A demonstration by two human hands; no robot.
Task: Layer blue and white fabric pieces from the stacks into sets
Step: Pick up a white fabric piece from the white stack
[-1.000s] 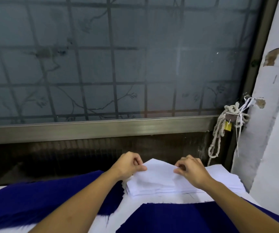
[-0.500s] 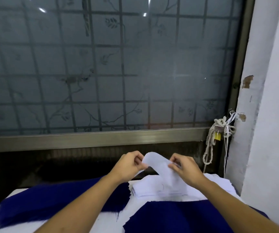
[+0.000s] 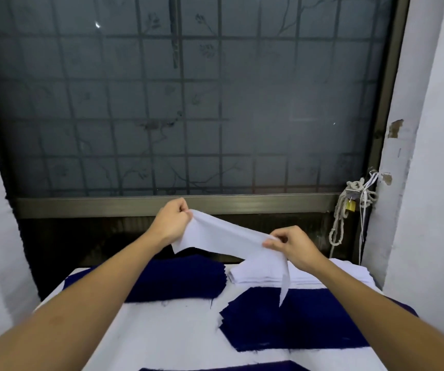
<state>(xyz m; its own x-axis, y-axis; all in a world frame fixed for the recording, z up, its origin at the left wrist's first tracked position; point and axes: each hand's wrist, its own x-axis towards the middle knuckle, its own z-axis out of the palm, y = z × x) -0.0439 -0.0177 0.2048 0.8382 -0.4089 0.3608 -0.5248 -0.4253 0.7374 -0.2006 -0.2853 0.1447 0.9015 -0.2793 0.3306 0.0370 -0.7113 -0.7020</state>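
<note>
A white fabric piece [image 3: 223, 236] hangs in the air, stretched between both hands above the table. My left hand [image 3: 170, 220] pinches its upper left corner; my right hand [image 3: 290, 245] pinches its right end, and a narrow tail dangles below. Under my right hand lies the white stack [image 3: 263, 275] at the table's far right. A blue stack [image 3: 183, 279] lies at the far left, partly hidden by my left forearm. Nearer, another blue pile [image 3: 282, 319] lies at centre right.
The table [image 3: 167, 333] is covered in white. A strip of blue fabric [image 3: 215, 368] shows at the bottom edge. A barred window [image 3: 188, 103] rises behind the table. A rope with a padlock [image 3: 349, 207] hangs at the right, by a white wall [image 3: 430, 183].
Both hands have lifted the white piece off its stack and pulled it apart, left hand higher and further left. The camera has tilted down, showing more of the table.
</note>
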